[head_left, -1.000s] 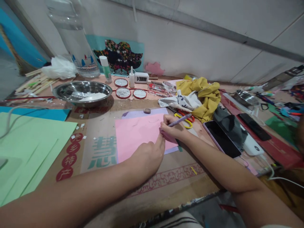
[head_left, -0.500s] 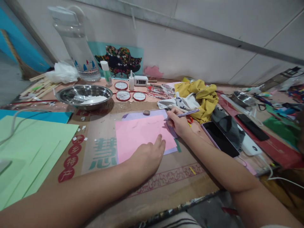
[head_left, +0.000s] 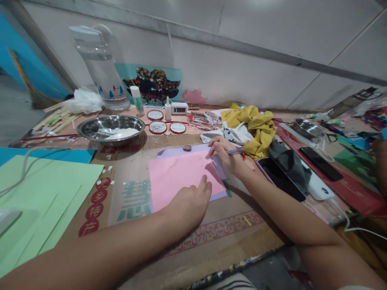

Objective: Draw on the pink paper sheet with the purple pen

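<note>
A pink sheet of paper (head_left: 178,171) with faint pencil-like lines lies over a purple sheet (head_left: 163,152) on the cardboard. My left hand (head_left: 193,199) rests on the lower right of the pink sheet, its fingers laid on the paper. At that sheet's upper right corner, my right hand (head_left: 225,155) holds a slim purplish pen (head_left: 236,151), which points back to the right between thumb and fingers. The pen's tip is hidden by the hand. A small dark grey eraser-like lump (head_left: 187,148) sits on the purple sheet's top edge.
Behind the paper stand a steel bowl (head_left: 111,139), red-rimmed dishes (head_left: 157,127), a glue stick (head_left: 137,100) and a water bottle (head_left: 104,76). Yellow cloth (head_left: 261,129) and a phone (head_left: 281,177) lie right. Green sheets (head_left: 45,201) lie left.
My right hand's fingertips have shifted over the pink sheet's corner, and the pen has tilted back, its tip no longer showing. My left hand stays on the paper. The view has tilted slightly up.
</note>
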Motion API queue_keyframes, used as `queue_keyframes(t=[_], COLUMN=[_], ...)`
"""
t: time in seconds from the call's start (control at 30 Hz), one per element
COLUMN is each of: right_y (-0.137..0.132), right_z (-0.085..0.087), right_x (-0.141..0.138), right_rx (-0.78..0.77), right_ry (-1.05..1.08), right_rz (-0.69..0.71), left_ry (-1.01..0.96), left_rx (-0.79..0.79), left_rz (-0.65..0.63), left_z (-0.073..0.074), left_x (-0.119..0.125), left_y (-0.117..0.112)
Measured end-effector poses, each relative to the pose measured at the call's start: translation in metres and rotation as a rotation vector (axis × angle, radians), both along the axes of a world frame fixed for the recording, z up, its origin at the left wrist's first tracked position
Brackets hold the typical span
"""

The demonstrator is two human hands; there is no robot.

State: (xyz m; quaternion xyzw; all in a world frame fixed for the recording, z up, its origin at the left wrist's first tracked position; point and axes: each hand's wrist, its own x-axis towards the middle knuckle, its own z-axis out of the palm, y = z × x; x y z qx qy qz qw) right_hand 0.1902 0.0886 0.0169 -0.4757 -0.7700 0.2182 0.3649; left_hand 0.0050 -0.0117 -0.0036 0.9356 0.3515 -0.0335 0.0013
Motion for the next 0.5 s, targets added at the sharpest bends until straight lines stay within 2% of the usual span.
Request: queue_keyframes(t=[0.13, 0.23, 0.33, 0.5], right_y=[0.014, 0.032, 0.044, 0.043], right_z=[0.012, 0.006, -0.004, -0.009], right_x=[-0.015, -0.033, -0.051, -0.071], right_rx=[-0.03, -0.102, -0.086, -0.047], right_ry=[-0.204, -0.324, -0.461, -0.614], right_rz=[0.109, 0.101, 0.086, 0.084], left_ry=[-0.01, 0.001, -0.013, -0.037], left_rx=[0.025, 0.018, 0.009, 0.037], left_rz=[-0.003, -0.002, -0.002, -0.006], left_z=[0.002, 0.003, 0.003, 0.002], left_x=[0.0, 0.0, -0.001, -0.002], left_y=[0.0, 0.0, 0.0, 0.001])
